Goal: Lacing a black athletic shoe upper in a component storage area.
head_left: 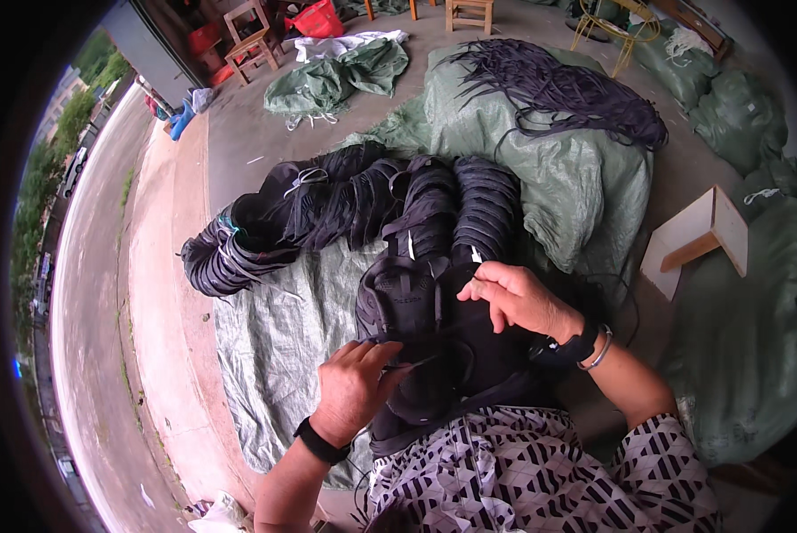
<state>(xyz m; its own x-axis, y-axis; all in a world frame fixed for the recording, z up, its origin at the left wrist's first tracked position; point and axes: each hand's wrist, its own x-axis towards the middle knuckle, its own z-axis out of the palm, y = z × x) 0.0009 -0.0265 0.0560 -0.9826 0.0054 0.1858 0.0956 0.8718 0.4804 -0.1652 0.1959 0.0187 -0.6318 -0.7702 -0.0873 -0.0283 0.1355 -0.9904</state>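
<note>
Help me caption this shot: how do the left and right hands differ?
The left hand pinches black material; the right hand curls its fingers with no clear hold on anything. The left hand is lower in the picture, the right hand higher. At the wrist, the left hand has one black band; the right hand adds a metal bangle to its own dark band. Both are bare.

I'm spotting a black wristband (321,442) lower left, dark band (580,343) and silvery bangle (599,349) centre right, black-and-white geometric garment (505,471) bottom centre, matching sleeve (663,466) lower right
</note>
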